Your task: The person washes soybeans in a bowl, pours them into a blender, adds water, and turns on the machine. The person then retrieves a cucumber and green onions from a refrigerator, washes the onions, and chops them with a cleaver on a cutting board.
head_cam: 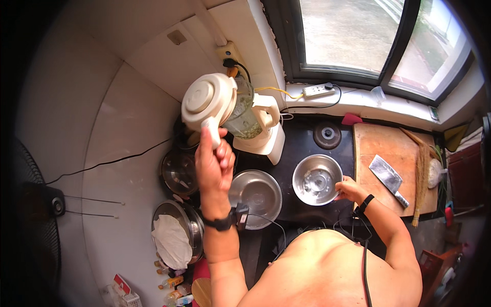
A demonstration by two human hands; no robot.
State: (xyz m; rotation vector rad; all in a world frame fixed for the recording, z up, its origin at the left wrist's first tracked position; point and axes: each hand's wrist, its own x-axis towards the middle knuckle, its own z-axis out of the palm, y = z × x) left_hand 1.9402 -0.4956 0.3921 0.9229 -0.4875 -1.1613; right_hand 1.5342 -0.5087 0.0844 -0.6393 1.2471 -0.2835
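My left hand [216, 161] grips the handle of a cream plastic lid [203, 100], raised in front of a blender. The blender's clear jug [245, 115] stands on its cream base [268, 140] and holds pale green pieces in liquid. My right hand [348, 188] holds the rim of a small steel bowl [317, 179], which has some wet residue inside, over the black countertop. A wider steel basin [257, 197] sits between my arms, its left edge partly hidden behind my left wrist.
A cleaver [386, 174] and a straw brush [422, 176] lie on a wooden cutting board [368, 138] at right. A round dark lid [327, 135] rests near the windowsill, which holds a power strip [319, 90]. Steel pots [178, 172] line the left wall, near a fan [42, 199].
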